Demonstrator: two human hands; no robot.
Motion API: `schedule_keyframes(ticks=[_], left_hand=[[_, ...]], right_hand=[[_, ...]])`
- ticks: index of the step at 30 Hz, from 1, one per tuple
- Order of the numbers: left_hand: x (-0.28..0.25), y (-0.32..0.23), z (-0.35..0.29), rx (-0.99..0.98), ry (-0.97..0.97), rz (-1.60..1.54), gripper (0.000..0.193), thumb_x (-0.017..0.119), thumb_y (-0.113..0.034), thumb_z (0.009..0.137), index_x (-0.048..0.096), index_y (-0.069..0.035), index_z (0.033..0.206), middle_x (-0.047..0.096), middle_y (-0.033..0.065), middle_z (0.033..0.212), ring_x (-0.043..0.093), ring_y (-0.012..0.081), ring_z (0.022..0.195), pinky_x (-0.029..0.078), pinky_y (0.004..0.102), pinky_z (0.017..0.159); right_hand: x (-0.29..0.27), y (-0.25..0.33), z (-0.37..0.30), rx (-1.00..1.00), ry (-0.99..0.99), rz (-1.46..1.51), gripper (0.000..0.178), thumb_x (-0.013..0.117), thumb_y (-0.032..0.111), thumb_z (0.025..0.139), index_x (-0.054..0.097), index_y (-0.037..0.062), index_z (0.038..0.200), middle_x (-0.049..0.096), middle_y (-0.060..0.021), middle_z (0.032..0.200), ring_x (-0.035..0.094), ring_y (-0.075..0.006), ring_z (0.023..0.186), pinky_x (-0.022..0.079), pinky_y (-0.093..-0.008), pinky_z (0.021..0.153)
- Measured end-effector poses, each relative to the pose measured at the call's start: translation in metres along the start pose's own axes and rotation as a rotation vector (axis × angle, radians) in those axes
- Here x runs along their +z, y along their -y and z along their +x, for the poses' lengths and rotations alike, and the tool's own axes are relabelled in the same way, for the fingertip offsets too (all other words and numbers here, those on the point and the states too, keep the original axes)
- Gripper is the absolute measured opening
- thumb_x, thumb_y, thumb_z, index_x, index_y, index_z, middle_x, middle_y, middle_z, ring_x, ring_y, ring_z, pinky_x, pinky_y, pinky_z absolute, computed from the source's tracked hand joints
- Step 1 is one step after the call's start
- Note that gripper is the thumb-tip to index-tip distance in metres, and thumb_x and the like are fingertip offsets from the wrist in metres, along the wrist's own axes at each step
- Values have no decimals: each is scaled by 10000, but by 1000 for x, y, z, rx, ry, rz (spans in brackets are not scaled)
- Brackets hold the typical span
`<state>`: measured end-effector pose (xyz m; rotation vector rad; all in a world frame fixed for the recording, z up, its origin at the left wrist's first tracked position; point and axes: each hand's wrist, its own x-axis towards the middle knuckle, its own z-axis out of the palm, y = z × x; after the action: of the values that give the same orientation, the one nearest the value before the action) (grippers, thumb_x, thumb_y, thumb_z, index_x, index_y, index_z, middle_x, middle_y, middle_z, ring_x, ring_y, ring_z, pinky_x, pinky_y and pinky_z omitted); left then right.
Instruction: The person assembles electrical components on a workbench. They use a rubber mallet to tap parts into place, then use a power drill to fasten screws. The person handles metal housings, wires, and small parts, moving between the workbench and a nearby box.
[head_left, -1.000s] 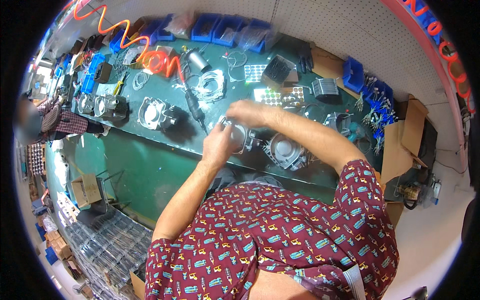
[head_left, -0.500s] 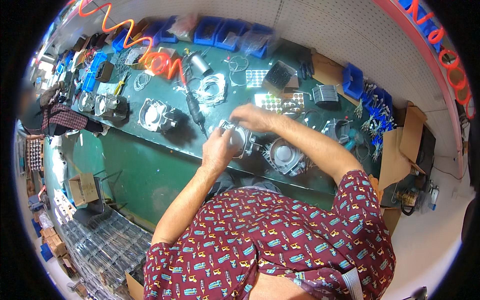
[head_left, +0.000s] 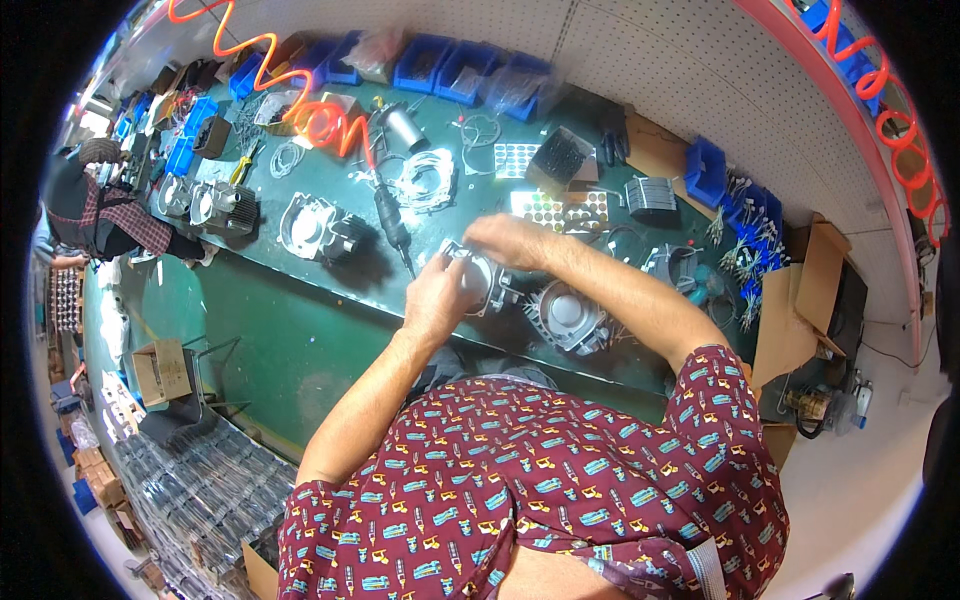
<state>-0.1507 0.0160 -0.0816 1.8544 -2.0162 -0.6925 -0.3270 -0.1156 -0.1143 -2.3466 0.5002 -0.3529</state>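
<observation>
A silver cast-metal motor housing stands near the bench's front edge, partly covered by my hands. My left hand is closed on its left side, thumb and fingers over the rim. My right hand reaches across the far side with its fingers curled down at the housing's upper edge; whatever is between the fingertips is hidden. Just to the left, a black power screwdriver hangs on an orange coiled hose, its tip close to my left hand. A second round housing sits to the right, under my right forearm.
More housings stand farther left on the green bench. Sticker sheets, a white cable coil and a dark parts box lie beyond my hands. Blue bins line the back. A co-worker is at the far left.
My right hand has shifted slightly to the right and down at the housing's far edge. My left hand keeps its place. The co-worker's head and upper body have moved.
</observation>
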Motion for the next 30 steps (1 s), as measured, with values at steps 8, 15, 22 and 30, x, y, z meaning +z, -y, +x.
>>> schedule_keyframes(ticks=[8, 15, 22, 30], left_hand=[[1, 1, -1, -40, 7, 20, 485, 815, -204, 751, 658, -136, 1205, 619, 150, 1074, 654, 354, 964, 545, 444, 818], [9, 3, -1, -40, -53, 46, 517, 829, -242, 757, 652, -131, 1230, 610, 137, 1032, 652, 348, 910, 535, 444, 779], [7, 2, -2, -18, -40, 29, 540, 837, -191, 738, 647, -113, 1237, 589, 120, 972, 632, 333, 853, 522, 447, 730], [2, -5, -4, -38, -30, 40, 522, 817, -179, 757, 636, -119, 1244, 596, 128, 1030, 638, 335, 911, 534, 437, 782]], right_hand=[[6, 0, 6, 75, -20, 65, 279, 658, 45, 822, 644, 16, 1099, 693, -229, 1028, 664, -429, 986, 530, -487, 843], [7, -14, -10, 313, -33, 352, 420, 605, 32, 812, 646, -30, 1225, 703, -214, 1150, 690, -295, 1067, 541, -381, 949], [15, -11, -4, 188, -101, 277, 436, 614, 28, 781, 669, 10, 1213, 704, -213, 1108, 674, -364, 1063, 529, -428, 931], [13, -8, 4, 63, -100, 225, 261, 643, -10, 769, 666, 22, 1027, 668, -201, 1018, 635, -403, 1026, 503, -470, 899]])
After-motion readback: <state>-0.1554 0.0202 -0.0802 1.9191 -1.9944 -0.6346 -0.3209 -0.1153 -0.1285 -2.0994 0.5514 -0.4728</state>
